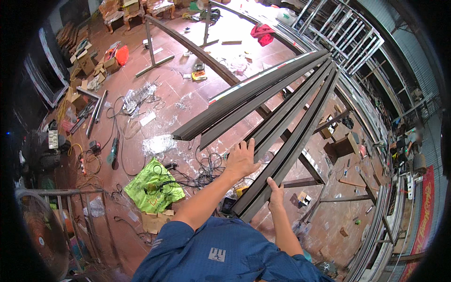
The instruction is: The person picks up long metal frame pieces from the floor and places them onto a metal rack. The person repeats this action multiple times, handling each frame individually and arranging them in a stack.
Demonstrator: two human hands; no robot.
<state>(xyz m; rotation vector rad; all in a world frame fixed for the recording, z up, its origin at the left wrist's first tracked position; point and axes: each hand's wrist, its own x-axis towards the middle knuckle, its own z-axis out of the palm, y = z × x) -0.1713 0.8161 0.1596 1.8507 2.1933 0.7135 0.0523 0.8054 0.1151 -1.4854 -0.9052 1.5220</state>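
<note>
Several long dark grey metal profiles fan out before me, resting across a metal stand. My right hand (276, 193) grips the near end of the rightmost profile (263, 188) by its right edge, thumb on top, with the other fingers mostly hidden. Fingers spread, my left hand (242, 160) lies against the near end of the middle profile (277, 134), and nothing shows in its grasp. Further left, a pair of profiles (239, 105) lies with cut ends pointing toward me.
A long rail of the stand (188, 44) stretches across the tiled floor. Tangled black cables (206, 171) and a bright green bag (155, 188) lie left of my arms. An angle grinder (112, 152) rests farther left. White metal frames (343, 35) stand at the far right.
</note>
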